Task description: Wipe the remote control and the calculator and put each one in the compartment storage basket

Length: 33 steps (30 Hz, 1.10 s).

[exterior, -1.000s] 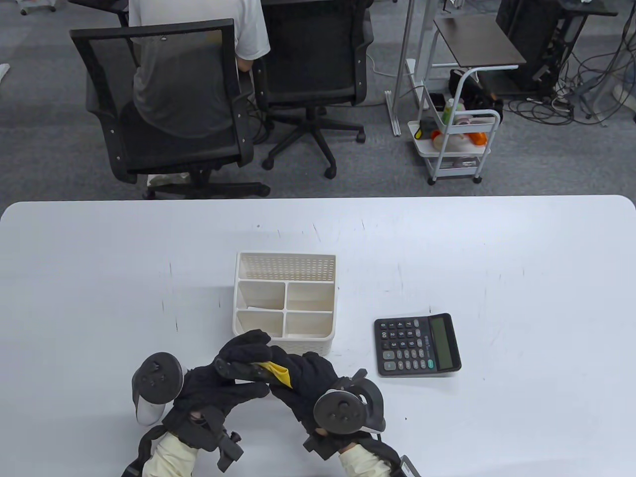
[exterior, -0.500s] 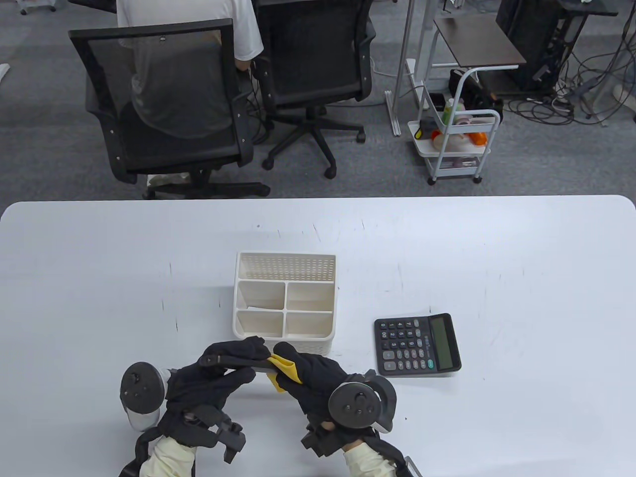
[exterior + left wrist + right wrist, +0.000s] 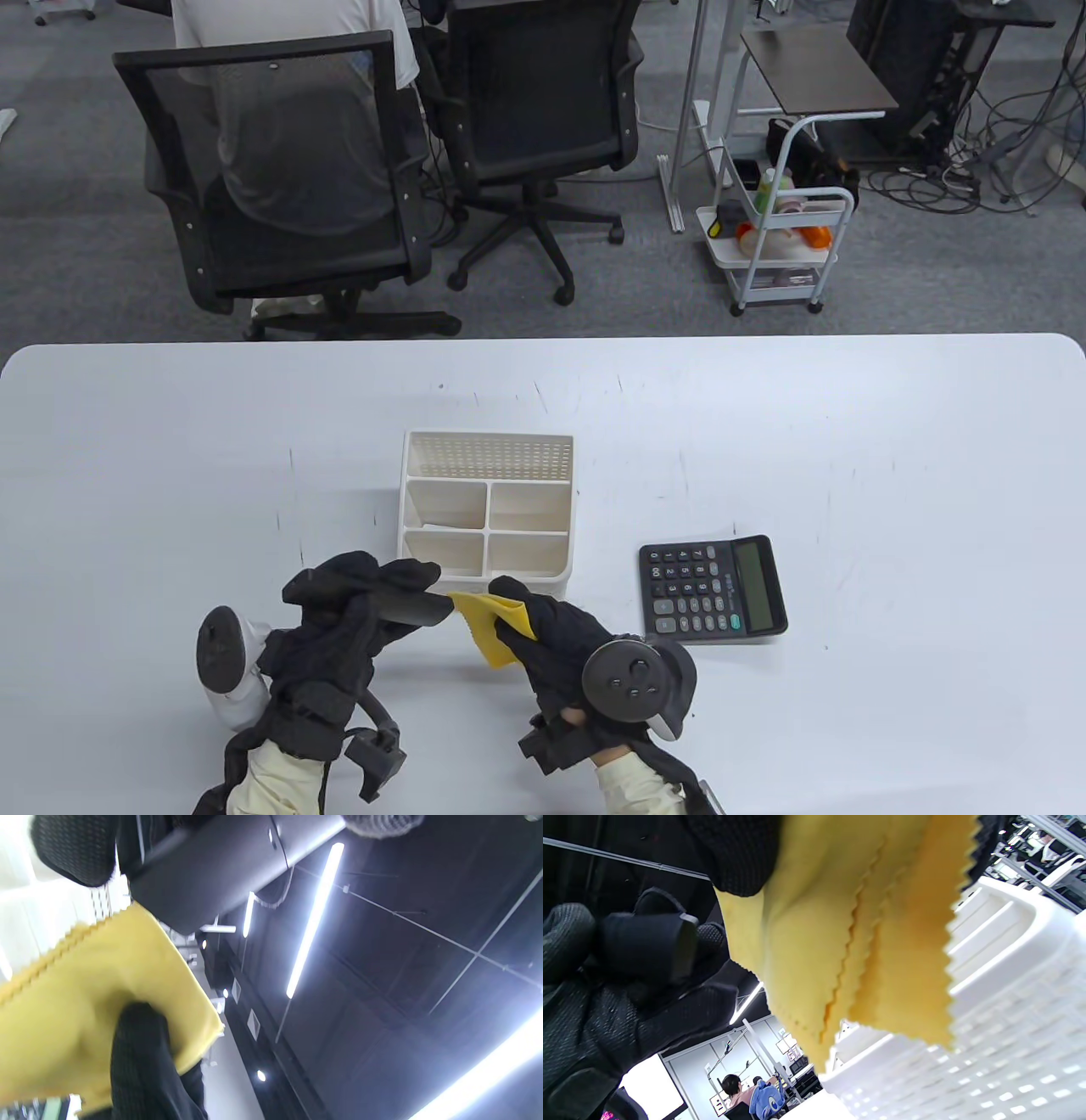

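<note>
White worktop (image 3: pixel 848 424) filled the lower half of the table view. At its near edge the left hand (image 3: pixel 356 603) gripped the dark remote control (image 3: pixel 411 606), fingers curled round its body. The right hand (image 3: pixel 556 632) pinched a folded yellow cloth (image 3: pixel 485 628) just at the remote's free end. By the look of it, the wiping of the remote was in hand; the next move would call for either another pass or a lift to the storage basket (image 3: pixel 485 443). That basket stood just beyond the hands, its compartments empty. The calculator (image 3: pixel 713 590) lay flat toward the right, unwiped and apart. Beyond the far edge stood office chairs (image 3: pixel 271 170) on grey carpet, a white trolley (image 3: pixel 780 246) and cables.
</note>
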Motion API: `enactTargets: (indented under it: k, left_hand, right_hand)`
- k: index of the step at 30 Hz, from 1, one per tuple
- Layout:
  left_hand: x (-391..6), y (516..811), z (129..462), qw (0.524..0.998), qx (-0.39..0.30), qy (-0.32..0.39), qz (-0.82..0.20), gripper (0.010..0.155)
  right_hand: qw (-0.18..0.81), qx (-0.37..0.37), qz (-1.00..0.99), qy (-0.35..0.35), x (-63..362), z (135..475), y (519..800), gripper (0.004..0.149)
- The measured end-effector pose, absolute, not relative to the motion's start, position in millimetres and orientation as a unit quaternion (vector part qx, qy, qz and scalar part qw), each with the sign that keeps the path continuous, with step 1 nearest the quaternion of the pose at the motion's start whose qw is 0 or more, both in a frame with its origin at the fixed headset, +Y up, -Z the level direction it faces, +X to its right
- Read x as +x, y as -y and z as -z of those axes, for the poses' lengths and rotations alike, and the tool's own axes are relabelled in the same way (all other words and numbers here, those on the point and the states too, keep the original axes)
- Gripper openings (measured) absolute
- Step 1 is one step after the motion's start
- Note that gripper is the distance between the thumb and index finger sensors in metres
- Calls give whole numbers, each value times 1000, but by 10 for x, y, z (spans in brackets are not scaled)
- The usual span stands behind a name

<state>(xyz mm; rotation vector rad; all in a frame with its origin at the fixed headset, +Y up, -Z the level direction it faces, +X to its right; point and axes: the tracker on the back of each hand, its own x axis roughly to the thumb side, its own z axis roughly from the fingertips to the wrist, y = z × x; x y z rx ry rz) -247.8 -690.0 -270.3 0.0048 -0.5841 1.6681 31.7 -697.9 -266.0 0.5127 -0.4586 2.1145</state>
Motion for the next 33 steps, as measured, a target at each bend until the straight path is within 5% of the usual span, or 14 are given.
enactTargets:
  k: [3,8,14,23,28,33]
  left_hand:
    - [-2466,6913,2721,656,-18,251,-712,51]
    - [-2425,6870,2719,800,-12,215,-560,68]
    - [-2349,6789,2654,938,101,174,-281,51]
    - [-2052,6792,2484,950,236,205,3,48]
    - [-1982,6782,2445,944,253,210,29,47]
    - [-2077,6787,2473,956,229,183,-4,47]
  right_hand:
    - [444,194,-855,185,345,2672,6982,44]
    - [455,178,-852,188,398,2683,6981,45]
    - [481,150,-838,208,478,2672,6960,46]
    - [467,210,-834,208,324,2588,6937,49]
    - [386,297,-859,157,64,2502,6967,53]
    - [309,349,-862,198,-75,2379,6894,53]
